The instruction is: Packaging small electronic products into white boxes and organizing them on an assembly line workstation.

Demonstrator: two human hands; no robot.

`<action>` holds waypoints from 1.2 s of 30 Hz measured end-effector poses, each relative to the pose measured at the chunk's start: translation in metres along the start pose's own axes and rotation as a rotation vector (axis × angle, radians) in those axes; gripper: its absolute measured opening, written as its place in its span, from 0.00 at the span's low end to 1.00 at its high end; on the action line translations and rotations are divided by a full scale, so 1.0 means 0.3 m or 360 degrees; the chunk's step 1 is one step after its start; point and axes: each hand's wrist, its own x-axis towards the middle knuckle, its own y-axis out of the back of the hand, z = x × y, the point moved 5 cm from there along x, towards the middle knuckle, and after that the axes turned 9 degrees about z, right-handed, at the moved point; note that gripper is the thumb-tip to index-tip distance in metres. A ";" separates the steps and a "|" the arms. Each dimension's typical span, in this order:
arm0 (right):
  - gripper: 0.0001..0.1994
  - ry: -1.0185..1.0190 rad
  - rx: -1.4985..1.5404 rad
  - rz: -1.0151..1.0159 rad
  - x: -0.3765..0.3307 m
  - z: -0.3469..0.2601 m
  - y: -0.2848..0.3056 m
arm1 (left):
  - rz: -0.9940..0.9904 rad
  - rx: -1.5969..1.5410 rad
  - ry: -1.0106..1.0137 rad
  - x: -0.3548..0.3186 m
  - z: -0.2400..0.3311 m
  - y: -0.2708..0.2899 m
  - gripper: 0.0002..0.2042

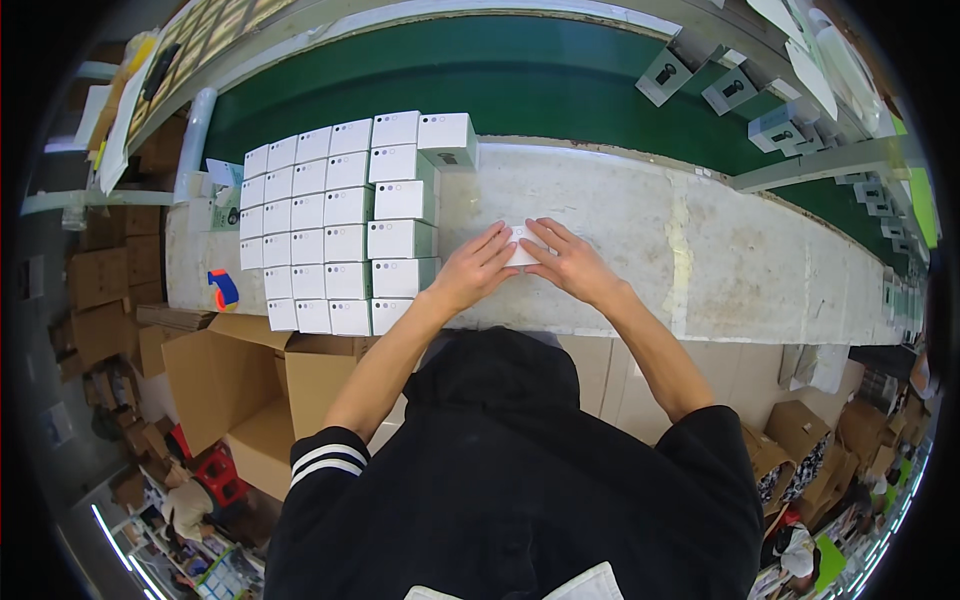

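A small white box (522,248) stands on the worn pale bench top (630,220), between my two hands. From its left side my left hand (474,268) grips it, with fingers reaching over its upper face. My right hand (573,262) holds the opposite side in the same way, so much of the box is covered. Left of my hands, many matching white boxes (345,206) stand packed in rows, each with small dots on its top face. One box (446,135) at the far right corner of this block shows a side with a dark printed picture.
Beyond the bench runs a green conveyor belt (540,65), with several printed boxes (664,76) at its right. An orange and blue tape dispenser (223,288) lies by the bench's left end. Below it stands an open cardboard carton (225,385). A metal post (820,165) crosses at right.
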 end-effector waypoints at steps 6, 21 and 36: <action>0.18 0.0101 -0.0058 0.0136 -0.020 -0.004 -0.006 | 0.0133 -0.0032 0.0000 -0.026 0.010 -0.001 0.19; 0.20 0.0177 -0.0234 0.0215 -0.051 0.014 -0.041 | 0.0247 0.0146 -0.0146 -0.050 0.023 -0.033 0.15; 0.30 0.0164 -0.0007 -0.0005 -0.057 0.014 -0.034 | 0.0281 0.0211 -0.0023 -0.095 0.028 -0.048 0.17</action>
